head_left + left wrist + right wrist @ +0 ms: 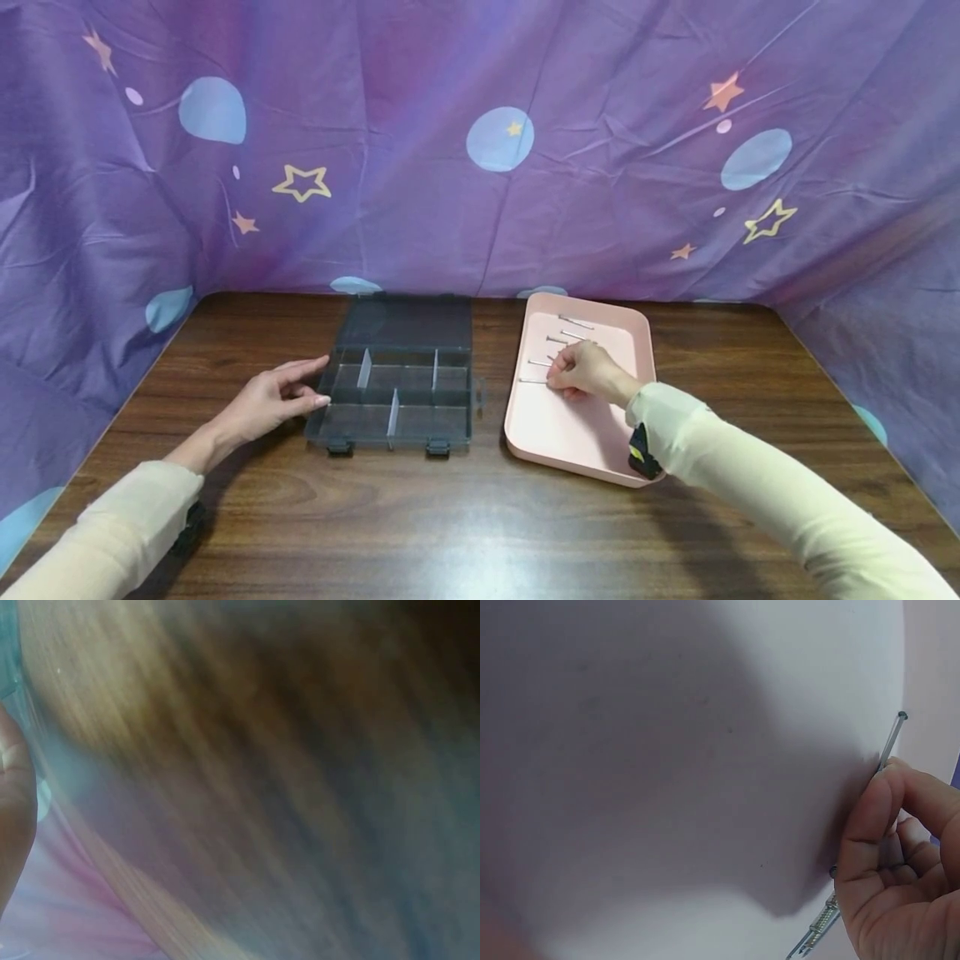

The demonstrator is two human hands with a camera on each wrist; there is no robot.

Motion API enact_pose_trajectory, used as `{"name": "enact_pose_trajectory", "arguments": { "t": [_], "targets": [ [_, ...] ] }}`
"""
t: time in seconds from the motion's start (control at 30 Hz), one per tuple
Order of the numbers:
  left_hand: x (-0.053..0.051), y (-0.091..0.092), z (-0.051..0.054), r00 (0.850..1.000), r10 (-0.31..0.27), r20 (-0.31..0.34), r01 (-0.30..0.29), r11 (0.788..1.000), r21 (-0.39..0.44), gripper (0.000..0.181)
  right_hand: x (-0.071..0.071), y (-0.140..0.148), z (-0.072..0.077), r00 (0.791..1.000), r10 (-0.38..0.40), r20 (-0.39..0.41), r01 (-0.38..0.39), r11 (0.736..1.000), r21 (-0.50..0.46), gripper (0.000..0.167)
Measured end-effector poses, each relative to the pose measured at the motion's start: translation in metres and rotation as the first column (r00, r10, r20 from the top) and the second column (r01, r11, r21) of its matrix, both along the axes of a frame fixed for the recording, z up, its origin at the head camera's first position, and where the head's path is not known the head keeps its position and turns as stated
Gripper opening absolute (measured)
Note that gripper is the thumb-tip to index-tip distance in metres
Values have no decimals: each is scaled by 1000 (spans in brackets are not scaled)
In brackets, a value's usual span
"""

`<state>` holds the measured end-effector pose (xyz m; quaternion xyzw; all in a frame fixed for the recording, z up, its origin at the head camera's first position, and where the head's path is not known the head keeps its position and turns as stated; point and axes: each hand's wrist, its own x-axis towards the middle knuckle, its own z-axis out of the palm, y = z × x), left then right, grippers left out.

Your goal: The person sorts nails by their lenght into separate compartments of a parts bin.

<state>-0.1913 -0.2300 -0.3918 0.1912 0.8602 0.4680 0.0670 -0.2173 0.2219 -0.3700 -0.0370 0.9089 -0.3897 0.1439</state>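
Note:
My right hand (pixel 588 371) is over the pink tray (pixel 566 437), thumb and forefinger pinching a thin metal nail (pixel 891 742). Its flat head shows in the right wrist view; its other end is hidden by the fingers. Several more nails and screws (pixel 576 322) lie apart in the tray, and a threaded screw (pixel 825 915) shows below the hand. On the left, the thumb and fingertips of my left hand (pixel 266 402) touch the left side of a dark see-through compartment box (pixel 431 421). Its lid (pixel 405 322) is folded back.
Pale dividers (pixel 393 412) split the box into several compartments. Both box and tray stand on a brown wooden table (pixel 360 517). A purple patterned cloth (pixel 420 217) hangs behind the table and at its sides.

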Motion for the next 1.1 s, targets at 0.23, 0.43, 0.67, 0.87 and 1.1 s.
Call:
{"name": "enact_pose_trajectory", "arguments": {
  "t": [0.23,0.43,0.67,0.87,1.1],
  "targets": [
    [-1,0,-1,1000,0,0,0,1000,-1,63,2,-1,-2,998,36,-47,-33,997,66,8],
    [-2,0,-1,1000,2,13,-2,1000,-11,64,2,-2,-2,993,90,-81,-79,989,124,8],
    [-2,0,-2,1000,3,19,-2,1000,-1,64,3,-2,-2,983,143,-112,-127,982,140,8],
    [-2,1,-3,1000,1,13,-2,1000,9,63,4,0,1,986,144,-82,-133,983,130,10],
    [-1,-1,-3,1000,8,18,-9,1000,9,63,1,2,13,993,103,-51,-100,993,67,10]
  ]
}}
